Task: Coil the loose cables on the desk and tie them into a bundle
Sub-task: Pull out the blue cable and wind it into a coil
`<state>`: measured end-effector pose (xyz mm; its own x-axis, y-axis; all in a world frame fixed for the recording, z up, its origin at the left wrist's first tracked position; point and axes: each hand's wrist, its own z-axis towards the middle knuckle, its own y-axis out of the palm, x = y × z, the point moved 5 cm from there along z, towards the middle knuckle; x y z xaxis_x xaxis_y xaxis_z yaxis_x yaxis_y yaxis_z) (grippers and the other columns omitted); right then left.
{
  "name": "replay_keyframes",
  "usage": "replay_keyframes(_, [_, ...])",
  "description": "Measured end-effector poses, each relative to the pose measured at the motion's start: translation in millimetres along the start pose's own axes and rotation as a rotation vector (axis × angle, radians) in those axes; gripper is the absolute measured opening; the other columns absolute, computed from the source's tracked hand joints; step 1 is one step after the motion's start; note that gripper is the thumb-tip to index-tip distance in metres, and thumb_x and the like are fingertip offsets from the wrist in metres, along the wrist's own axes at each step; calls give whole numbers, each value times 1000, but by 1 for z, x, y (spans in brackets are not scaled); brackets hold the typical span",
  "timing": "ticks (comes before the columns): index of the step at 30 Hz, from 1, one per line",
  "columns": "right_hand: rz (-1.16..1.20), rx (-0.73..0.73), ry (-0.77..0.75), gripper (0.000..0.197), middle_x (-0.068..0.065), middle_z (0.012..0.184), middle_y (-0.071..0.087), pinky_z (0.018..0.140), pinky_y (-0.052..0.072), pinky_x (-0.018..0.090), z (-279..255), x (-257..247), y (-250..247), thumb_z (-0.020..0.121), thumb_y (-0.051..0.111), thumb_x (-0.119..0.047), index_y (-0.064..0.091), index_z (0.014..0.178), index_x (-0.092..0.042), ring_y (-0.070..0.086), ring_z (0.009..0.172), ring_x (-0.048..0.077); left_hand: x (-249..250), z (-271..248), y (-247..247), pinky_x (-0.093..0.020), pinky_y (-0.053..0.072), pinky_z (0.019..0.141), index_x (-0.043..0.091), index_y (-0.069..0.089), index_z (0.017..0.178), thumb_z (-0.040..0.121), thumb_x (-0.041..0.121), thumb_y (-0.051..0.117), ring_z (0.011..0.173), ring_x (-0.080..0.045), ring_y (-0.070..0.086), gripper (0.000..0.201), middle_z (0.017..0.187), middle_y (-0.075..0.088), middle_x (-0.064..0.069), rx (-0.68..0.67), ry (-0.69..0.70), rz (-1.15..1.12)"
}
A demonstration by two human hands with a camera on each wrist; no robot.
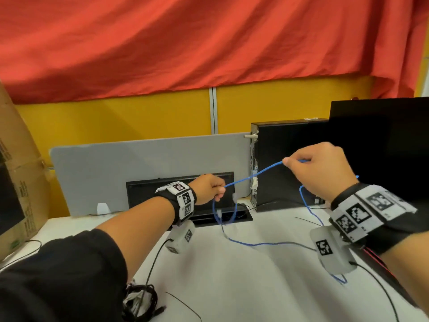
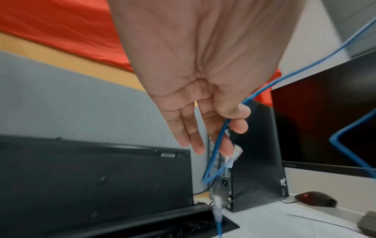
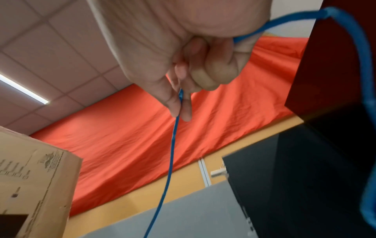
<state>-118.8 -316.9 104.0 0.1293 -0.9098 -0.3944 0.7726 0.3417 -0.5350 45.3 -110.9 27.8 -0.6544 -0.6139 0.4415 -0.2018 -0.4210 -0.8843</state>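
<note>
From the head view, both hands are raised above the white desk (image 1: 243, 275); the left hand (image 1: 210, 189) pinches a blue cable (image 1: 255, 176) between thumb and forefinger, with a loop of it hanging below the hand in front of a black cable tray (image 1: 181, 196); the right hand (image 1: 325, 168), higher and to the right, pinches the same cable further along, so a taut stretch runs between the two hands; past the right hand the cable drops in a curve and trails across the desk toward the near right edge; a black computer case (image 1: 290, 163) stands behind the hands, a dark monitor (image 1: 380, 145) at far right, a cardboard box (image 1: 18, 182) at far left, and a small black cable bundle (image 1: 141, 300) lies near the left sleeve.

From the left wrist view, the left hand (image 2: 203, 80) holds the cable (image 2: 284, 77) between thumb and forefinger while the other fingers (image 2: 195, 140) hang loosely extended; a clear plug (image 2: 234, 154) dangles just beneath them; a mouse (image 2: 315, 198) sits on the desk at right.

From the right wrist view, the right hand (image 3: 193, 56) is curled; thumb and forefinger pinch the cable (image 3: 171, 153), which runs straight away below and also arcs out to the right.
</note>
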Motion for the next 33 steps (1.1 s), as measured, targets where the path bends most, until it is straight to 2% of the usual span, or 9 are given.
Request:
replay_keyframes(4, [-3, -8, 16, 24, -2, 53, 62, 52, 51, 28, 3, 5, -12, 87, 67, -35, 73, 67, -22, 60, 56, 15, -29, -7, 15, -22, 46, 82, 12, 63, 79, 98, 7, 47, 83, -11, 63, 25, 86, 72, -6, -25, -61, 5])
replay_keyframes(8, [6, -22, 77, 24, 1, 55, 63, 50, 47, 26, -2, 13, -9, 87, 67, -34, 73, 68, -21, 59, 56, 16, -37, -6, 0, -13, 44, 70, 16, 63, 74, 97, 7, 48, 71, -6, 64, 29, 74, 66, 2, 106, -96, -77])
replay_keyframes(12, [3, 46, 113, 24, -2, 53, 62, 51, 41, 19, -9, 25, -17, 87, 66, -30, 72, 66, -20, 59, 56, 12, -53, -14, -35, -24, 41, 64, 15, 66, 78, 97, 10, 51, 67, -14, 53, 25, 68, 58, 2, 224, -155, 65])
replay_keyframes(14, [15, 78, 148, 22, -3, 55, 62, 51, 36, 16, -14, 33, -23, 87, 67, -27, 71, 67, -19, 59, 58, 9, -68, -23, -50, -24, 39, 62, 14, 66, 79, 98, 12, 52, 67, -17, 51, 24, 70, 57, -2, 271, -194, 115])
replay_keyframes(16, [27, 77, 175, 22, -2, 56, 63, 52, 34, 16, -21, 39, -25, 87, 68, -25, 71, 66, -18, 59, 60, 9, -85, -34, -64, -25, 37, 62, 12, 67, 80, 98, 10, 52, 67, -20, 51, 24, 74, 58, -6, 327, -243, 141])
replay_keyframes(19, [29, 35, 192, 22, 1, 61, 66, 54, 36, 16, -30, 46, -21, 86, 68, -25, 72, 66, -17, 62, 65, 13, -106, -54, -79, -25, 36, 69, 10, 69, 79, 98, 10, 53, 75, -23, 53, 24, 78, 60, -7, 376, -295, 176])
replay_keyframes(24, [-60, -1, 217, 24, -4, 58, 64, 50, 34, 17, -43, 64, 0, 87, 66, -28, 69, 64, -23, 60, 59, 13, -112, -72, -84, -29, 40, 74, 15, 67, 78, 98, 11, 53, 80, -25, 56, 25, 82, 62, -7, 330, -315, 218])
replay_keyframes(27, [-106, -44, 311, 27, -4, 58, 62, 50, 36, 20, -50, 92, 18, 87, 64, -30, 63, 60, -26, 56, 58, 13, -102, -76, -84, -28, 39, 69, 16, 66, 76, 98, 11, 51, 75, -23, 53, 27, 75, 59, -3, 276, -293, 239])
replay_keyframes(33, [-171, -281, 491, 20, 1, 78, 66, 71, 54, 38, -78, 140, 56, 88, 54, -25, 63, 71, -29, 59, 72, 22, -72, -92, -82, -27, 40, 65, 17, 70, 70, 97, 15, 56, 60, -13, 48, 30, 58, 55, 3, 119, -238, 2])
